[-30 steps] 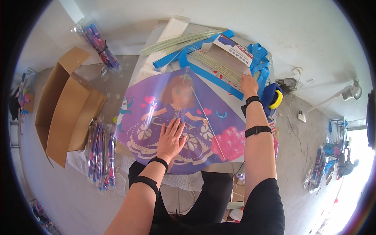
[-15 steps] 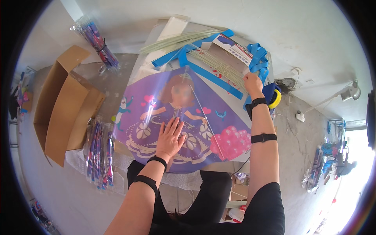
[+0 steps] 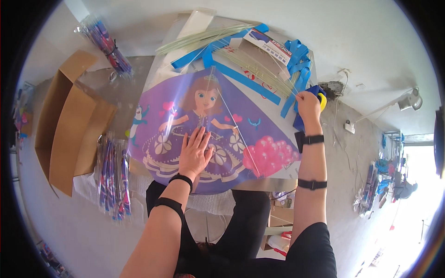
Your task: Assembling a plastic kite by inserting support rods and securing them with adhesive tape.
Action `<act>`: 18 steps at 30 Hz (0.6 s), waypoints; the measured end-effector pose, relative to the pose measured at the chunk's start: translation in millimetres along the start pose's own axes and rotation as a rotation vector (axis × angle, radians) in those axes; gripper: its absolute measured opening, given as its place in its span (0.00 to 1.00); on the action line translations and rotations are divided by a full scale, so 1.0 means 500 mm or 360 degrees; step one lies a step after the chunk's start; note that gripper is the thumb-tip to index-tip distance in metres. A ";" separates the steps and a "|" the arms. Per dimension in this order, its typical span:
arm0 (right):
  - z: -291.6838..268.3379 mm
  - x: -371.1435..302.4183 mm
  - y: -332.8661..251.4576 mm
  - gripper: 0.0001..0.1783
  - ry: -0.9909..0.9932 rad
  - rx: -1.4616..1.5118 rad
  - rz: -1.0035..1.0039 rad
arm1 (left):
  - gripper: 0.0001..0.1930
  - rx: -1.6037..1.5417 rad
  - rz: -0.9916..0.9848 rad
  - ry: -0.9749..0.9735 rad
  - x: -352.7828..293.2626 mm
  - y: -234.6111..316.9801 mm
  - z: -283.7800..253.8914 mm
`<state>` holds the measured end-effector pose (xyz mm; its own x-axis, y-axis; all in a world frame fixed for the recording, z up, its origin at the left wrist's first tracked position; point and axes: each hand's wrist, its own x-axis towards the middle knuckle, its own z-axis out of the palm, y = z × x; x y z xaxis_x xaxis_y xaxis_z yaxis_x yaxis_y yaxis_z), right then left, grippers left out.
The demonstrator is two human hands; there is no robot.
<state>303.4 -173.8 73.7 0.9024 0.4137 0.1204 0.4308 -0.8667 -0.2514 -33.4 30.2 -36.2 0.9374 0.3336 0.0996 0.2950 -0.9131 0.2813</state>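
Note:
A purple kite sail, printed with a cartoon figure in a gown and pink balloons, is spread over the work table in front of me. My left hand rests flat on its middle, fingers stretched out. One thin white rod lies slantwise along the sail's right side. At the right, my right hand is closed in a pinch on the end of a thin pale rod, beside the loose bundle of pale rods. Just beyond that hand is a blue tape dispenser with a yellow ring.
Blue strips and a small printed box lie at the table's far side. An open cardboard box stands on the left, near bagged folded kites. Another bundle leans farther back. A lamp is on the right.
My right hand has moved slightly down and right, pulling away from the blue strips with a rod end in its fingers. My left hand stays flat on the sail. The view has shifted slightly.

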 end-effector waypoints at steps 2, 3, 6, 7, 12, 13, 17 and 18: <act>-0.019 -0.067 0.009 0.09 0.0004 0.0064 0.0027 | 0.25 0.0004 0.0009 0.0023 0.002 0.002 -0.005; -0.016 -0.111 0.009 0.08 -0.0037 0.0291 0.0094 | 0.25 0.0007 0.0010 0.0007 -0.001 -0.001 -0.008; 0.004 -0.235 0.002 0.08 -0.0228 0.0654 0.0156 | 0.26 -0.0002 0.0018 0.0006 0.007 0.006 0.003; 0.023 -0.274 -0.005 0.08 -0.0320 0.0687 0.0243 | 0.26 -0.0014 0.0042 -0.0013 0.008 0.010 0.010; 0.090 -0.370 -0.044 0.08 -0.0526 0.0776 0.0416 | 0.26 0.0079 0.0034 -0.0007 0.004 0.001 0.012; 0.094 -0.370 -0.037 0.07 -0.0434 0.0600 0.0304 | 0.26 0.0079 0.0032 0.0006 0.005 0.003 0.016; 0.098 -0.358 -0.008 0.08 -0.0145 0.0177 0.0195 | 0.27 0.0092 0.0049 0.0013 0.004 -0.002 0.020; 0.102 -0.354 0.006 0.08 -0.0132 0.0196 0.0237 | 0.27 0.0095 0.0068 0.0013 0.006 -0.003 0.017</act>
<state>145.0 -235.3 2.7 0.9510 0.3092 -0.0052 0.2846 -0.8815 -0.3768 -29.4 30.7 -44.5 0.9480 0.2955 0.1184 0.2653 -0.9389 0.2191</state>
